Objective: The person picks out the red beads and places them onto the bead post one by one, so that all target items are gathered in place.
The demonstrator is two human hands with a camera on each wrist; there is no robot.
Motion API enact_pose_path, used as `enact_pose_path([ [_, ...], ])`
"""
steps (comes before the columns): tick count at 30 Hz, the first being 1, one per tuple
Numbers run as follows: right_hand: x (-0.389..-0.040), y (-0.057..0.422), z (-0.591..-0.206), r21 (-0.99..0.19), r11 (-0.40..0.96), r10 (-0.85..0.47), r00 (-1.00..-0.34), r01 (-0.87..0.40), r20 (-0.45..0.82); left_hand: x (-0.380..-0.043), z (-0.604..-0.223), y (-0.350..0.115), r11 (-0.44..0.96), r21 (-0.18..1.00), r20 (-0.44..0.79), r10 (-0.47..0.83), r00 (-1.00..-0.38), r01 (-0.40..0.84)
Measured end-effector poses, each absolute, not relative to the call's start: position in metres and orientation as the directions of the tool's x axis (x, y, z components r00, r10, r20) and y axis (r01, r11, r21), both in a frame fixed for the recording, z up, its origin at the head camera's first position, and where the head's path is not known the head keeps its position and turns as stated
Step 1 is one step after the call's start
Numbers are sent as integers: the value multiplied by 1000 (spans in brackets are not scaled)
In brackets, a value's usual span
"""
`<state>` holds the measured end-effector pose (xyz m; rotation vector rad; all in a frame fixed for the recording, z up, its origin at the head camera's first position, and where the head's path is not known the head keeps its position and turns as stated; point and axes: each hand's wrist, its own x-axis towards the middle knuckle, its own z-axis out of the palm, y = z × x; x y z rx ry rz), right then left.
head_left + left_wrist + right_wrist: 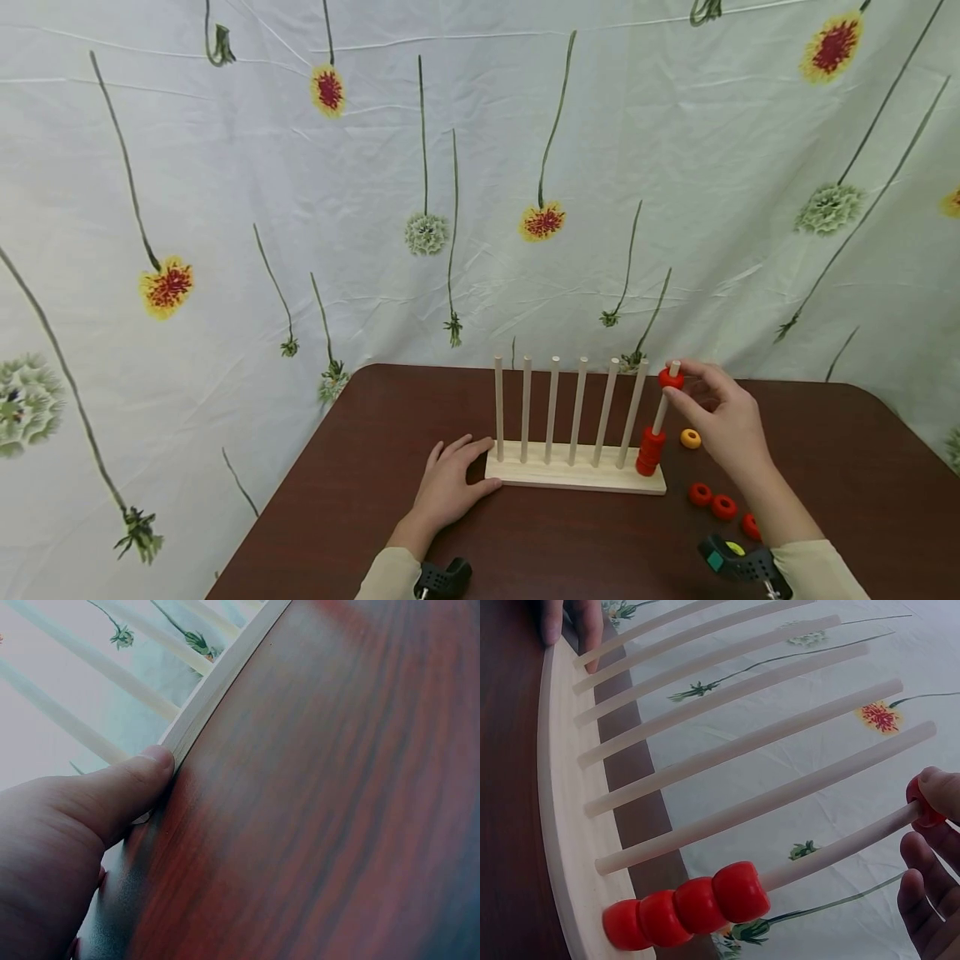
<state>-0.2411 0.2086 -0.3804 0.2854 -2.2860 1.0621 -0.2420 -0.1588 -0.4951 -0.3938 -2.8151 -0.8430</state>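
Observation:
A wooden peg stand (pixel 570 475) with a row of upright pegs is on the table. At its left end my left hand (pixel 446 487) holds the base, the thumb (pixel 154 765) on the front edge and fingers at the back corner. My right hand (pixel 723 417) pinches a red bead (pixel 671 378) between thumb and fingers. This bead is around the top of the rightmost peg (pixel 840 851), whose tip pokes through it. Lower on that peg, several red beads (pixel 697 904) are stacked down to the base. The other pegs bear no beads.
On the dark brown table (pixel 360 500), an orange bead (pixel 690 438) lies right of the stand. Red beads (pixel 723 507) and a yellow bead (pixel 735 548) lie nearer, by the right forearm. A flowered white cloth (pixel 375 167) hangs behind the table.

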Motion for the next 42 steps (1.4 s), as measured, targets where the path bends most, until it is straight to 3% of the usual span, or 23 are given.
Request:
enact_pose_path([
  [42, -238, 209, -417, -685, 651, 67, -873, -328, 483, -241, -495, -160, 800, 518, 235, 207, -950, 302],
])
